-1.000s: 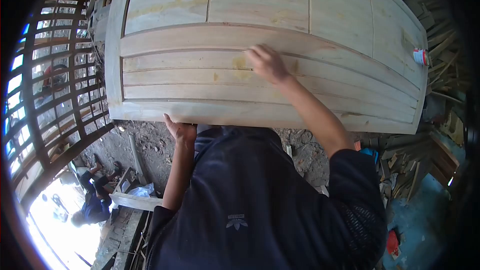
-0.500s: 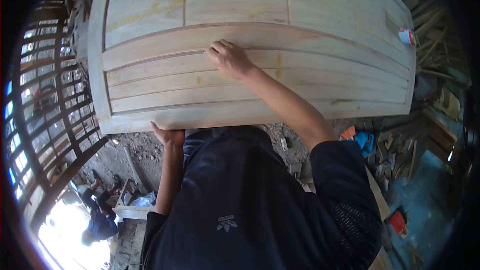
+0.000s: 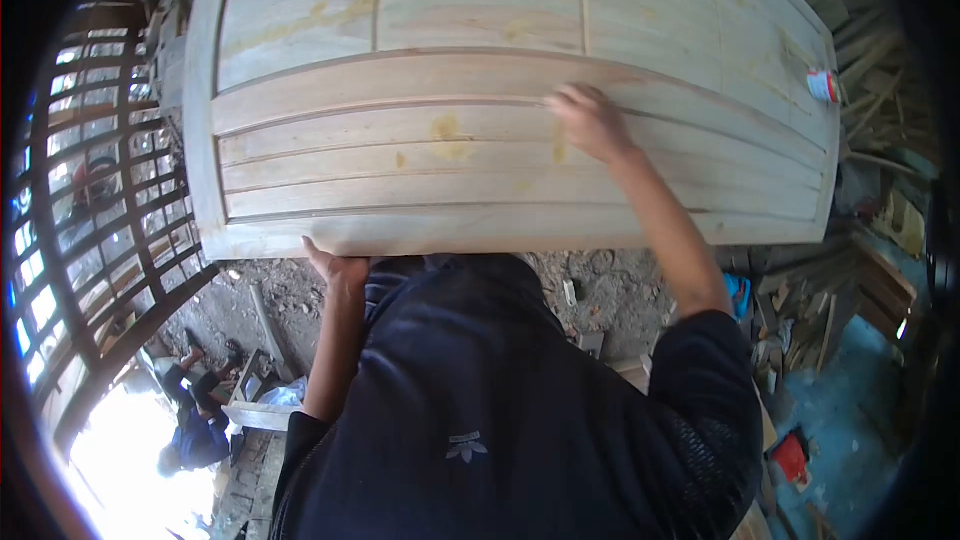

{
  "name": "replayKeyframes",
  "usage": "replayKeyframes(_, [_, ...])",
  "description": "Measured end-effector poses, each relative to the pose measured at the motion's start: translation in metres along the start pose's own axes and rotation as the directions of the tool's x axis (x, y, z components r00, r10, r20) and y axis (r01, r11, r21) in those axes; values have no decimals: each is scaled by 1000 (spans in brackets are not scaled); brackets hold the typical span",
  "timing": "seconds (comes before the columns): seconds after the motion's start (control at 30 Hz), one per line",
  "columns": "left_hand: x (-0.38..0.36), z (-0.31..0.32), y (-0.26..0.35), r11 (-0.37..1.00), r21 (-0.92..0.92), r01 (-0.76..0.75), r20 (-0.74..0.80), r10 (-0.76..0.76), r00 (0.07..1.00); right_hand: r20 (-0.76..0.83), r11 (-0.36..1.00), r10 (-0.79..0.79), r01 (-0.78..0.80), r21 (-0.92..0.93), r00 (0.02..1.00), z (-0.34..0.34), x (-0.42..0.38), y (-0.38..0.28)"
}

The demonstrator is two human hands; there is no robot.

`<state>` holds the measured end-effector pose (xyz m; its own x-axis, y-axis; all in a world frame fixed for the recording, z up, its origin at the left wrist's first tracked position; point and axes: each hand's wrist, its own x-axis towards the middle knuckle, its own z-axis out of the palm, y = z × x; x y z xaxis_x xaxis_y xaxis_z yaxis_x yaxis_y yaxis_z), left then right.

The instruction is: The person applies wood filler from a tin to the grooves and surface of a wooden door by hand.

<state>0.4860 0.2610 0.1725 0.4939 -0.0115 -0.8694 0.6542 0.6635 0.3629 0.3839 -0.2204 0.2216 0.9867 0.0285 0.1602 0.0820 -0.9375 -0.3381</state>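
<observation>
A large pale wooden panel (image 3: 480, 75) with grooves, slats and yellowish patches lies across the view in front of me. My right hand (image 3: 590, 123) is closed over the groove below the panel's curved rail, right of centre. Its fingers are curled together, and whatever they hold is too small or hidden to name. At the near edge, left of my body, my left hand (image 3: 338, 266) rests against the panel with its thumb stretched up on the face; its other fingers are hidden under the edge.
A small red and white can (image 3: 823, 86) stands on the panel's right side. Wooden lattice (image 3: 120, 160) rises at the left. Another person (image 3: 200, 430) is at the lower left. Wood scraps (image 3: 800, 325) and a red object (image 3: 790, 458) lie at the right.
My right hand has moved to the right along the groove, uncovering a yellowish patch on the slats. The view has shifted slightly. My left hand stays at the near edge.
</observation>
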Motion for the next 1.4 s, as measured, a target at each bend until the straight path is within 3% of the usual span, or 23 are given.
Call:
replayKeyframes(0.1, [-4,-9,2,998,-61,-25,65,29,997,121,983,132,-113,-147,984,-47,-70,71])
replayKeyframes(0.17, [-16,-11,8,997,-16,72,42,-72,997,107,974,117,-93,-206,987,-67,-83,79])
replayKeyframes(0.2, [-14,-19,10,998,-10,59,25,-59,998,105,984,56,-37,-174,993,-50,-58,62])
replayKeyframes(0.3, [-14,-34,20,999,-41,-10,-20,9,1000,1,972,42,-42,233,999,31,40,-31])
replayKeyframes(0.33, [-14,-37,24,999,-45,-24,-20,23,1000,23,963,14,-20,270,1000,59,85,-74])
replayKeyframes(0.47, [-21,-50,34,992,-115,-44,-41,40,998,-30,955,-166,168,245,986,164,235,-201])
replayKeyframes(0.53, [-21,-60,36,985,-171,-29,-70,17,997,138,966,-203,176,190,969,169,265,-224])
replayKeyframes(0.63, [-18,-63,57,971,-241,3,-35,-11,999,113,957,-219,191,218,969,126,204,-168])
replayKeyframes(0.73, [-9,-81,79,960,-278,-36,-80,14,997,117,994,-110,107,34,987,81,124,-96])
replayKeyframes(0.77, [-6,-89,84,953,-302,-36,-83,11,997,128,991,-130,127,28,983,81,131,-103])
replayKeyframes(0.83, [4,-105,95,939,-335,-72,-160,19,987,119,996,-24,13,91,993,92,142,-128])
replayKeyframes(0.97, [13,-116,119,913,-405,-37,-170,-35,985,68,953,-123,98,288,990,181,280,-255])
replayKeyframes(1.1, [15,-117,141,936,-350,-41,-144,-11,989,22,918,-291,273,288,956,246,392,-351])
replayKeyframes(1.2, [22,-116,165,919,-391,-37,-107,-6,994,138,909,-319,262,325,938,221,377,-326])
replayKeyframes(1.27, [29,-123,176,909,-417,-29,-86,-8,996,102,936,-263,228,267,959,197,334,-289])
replayKeyframes(1.37, [40,-134,185,900,-436,-31,-86,-8,996,159,959,-174,131,251,972,188,321,-292])
replayKeyframes(1.4, [44,-137,188,897,-442,-26,-113,-26,993,100,941,-203,166,296,974,206,333,-300])
